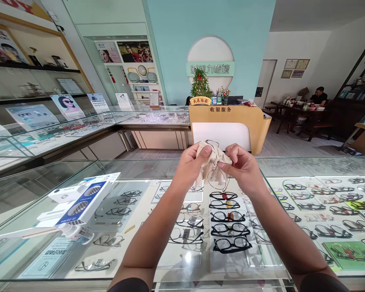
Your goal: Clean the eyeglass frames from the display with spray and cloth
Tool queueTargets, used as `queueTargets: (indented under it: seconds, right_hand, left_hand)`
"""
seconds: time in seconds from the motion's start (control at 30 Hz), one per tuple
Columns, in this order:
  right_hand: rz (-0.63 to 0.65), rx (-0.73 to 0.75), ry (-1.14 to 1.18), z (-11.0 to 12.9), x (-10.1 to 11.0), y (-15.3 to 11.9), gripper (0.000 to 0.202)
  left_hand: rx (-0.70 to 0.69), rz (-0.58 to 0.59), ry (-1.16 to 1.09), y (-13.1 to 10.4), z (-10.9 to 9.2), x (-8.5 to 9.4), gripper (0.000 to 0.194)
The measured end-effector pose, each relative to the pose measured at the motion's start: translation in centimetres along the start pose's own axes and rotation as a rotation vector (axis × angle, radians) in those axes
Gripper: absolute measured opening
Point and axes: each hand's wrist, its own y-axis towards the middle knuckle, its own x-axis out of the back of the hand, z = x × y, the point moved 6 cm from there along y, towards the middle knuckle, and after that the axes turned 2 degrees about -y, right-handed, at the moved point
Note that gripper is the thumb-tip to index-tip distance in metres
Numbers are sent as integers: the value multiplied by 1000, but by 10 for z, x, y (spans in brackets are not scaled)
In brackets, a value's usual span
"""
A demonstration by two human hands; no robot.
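Head view; left hand (192, 163), right hand (241, 164), both gripping one cloth (215, 155), partly around one eyeglass frame (217, 179).

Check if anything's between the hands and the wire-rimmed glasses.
Yes: the cream cloth, bunched around the upper part of the wire-rimmed glasses, under the left hand's fingers. Can't tell whether the right hand's fingers touch the frame directly.

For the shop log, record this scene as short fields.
Left hand: pinching a pale cloth
Right hand: gripping the cloth's other side
Glasses: thin-rimmed, partly wrapped in the cloth, one lens below it
Display case: glass-topped, rows of frames inside
On its left: blue-and-white box, white bottle
Background: wooden desk, teal wall
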Motion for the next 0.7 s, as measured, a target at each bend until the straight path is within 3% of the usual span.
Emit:
queueTargets:
  seconds: [0.7]
  right_hand:
    - [21, 130, -232, 7, -2, -5, 46]
  left_hand:
    - [35, 63, -10, 0, 4, -10, 43]
